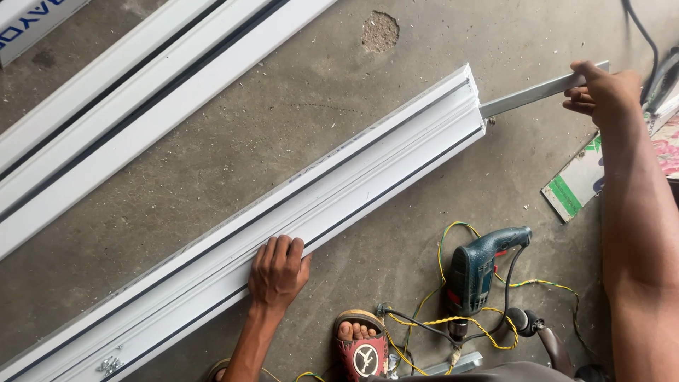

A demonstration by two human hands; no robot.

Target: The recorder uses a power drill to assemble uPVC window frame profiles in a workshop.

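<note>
Now my left hand (278,272) lies flat, fingers together, on the white profile (297,212) on the floor, steadying it. My right hand (601,92) pinches the grey metal strip (527,95) jutting from the profile's end. A drill (481,272) lies by my foot.

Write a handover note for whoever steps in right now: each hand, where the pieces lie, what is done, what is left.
Left hand presses flat on the long white profile lying diagonally on the concrete floor.
Right hand grips the free end of the grey metal bar, which enters the profile's open end.
Done: bar partly in.
Left: most of the visible bar still sticks out.
Teal drill lies on the floor near the sandalled foot, amid its cables.
</note>
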